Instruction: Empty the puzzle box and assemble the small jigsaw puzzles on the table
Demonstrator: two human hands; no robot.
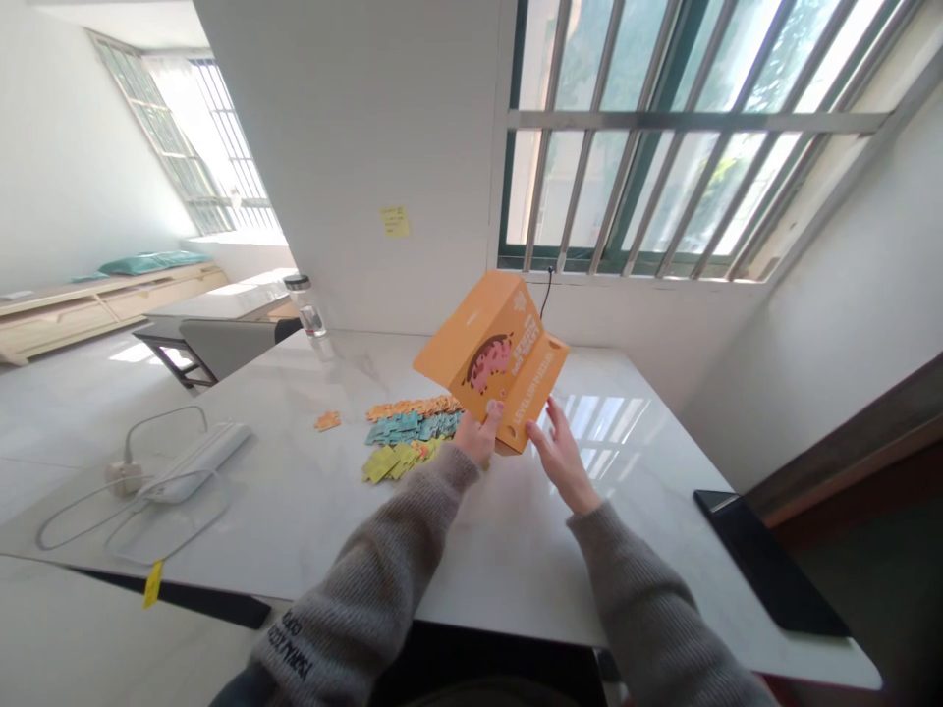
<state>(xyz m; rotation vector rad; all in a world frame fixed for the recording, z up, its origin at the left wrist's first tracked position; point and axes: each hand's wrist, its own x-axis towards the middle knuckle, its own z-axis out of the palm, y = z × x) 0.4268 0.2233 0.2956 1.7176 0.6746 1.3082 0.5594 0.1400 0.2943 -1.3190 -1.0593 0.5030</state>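
Orange cardboard puzzle box (492, 358) is up in the air in front of me, tilted onto one corner above the table (508, 550), with its printed face and pink cartoon picture turned toward my eyes. My left hand (477, 435) carries it: those fingers (490, 412) are closed narrowly on the lower edge of the card, so that grip seems to bear the box's weight. My right hand (561, 460) is open, its fingers (552, 417) spread wide and pointing up just beside the lower end of the box. I cannot tell whether they touch it, but they look placed to steady it rather than carry it. Holding it this high keeps it clear of the jigsaw pieces (409, 437) just beyond my hands, which lie in orange, teal and yellow bands, apparently sorted so each colour stays together. A small cluster of orange pieces (328, 420) sits apart to the left. Farther left on the table are a white power strip (195, 462) and its looped cable, while a glass water bottle (305, 306) stands near the far edge, well away from my hands. A flat black device (766, 560) lies along the right edge.
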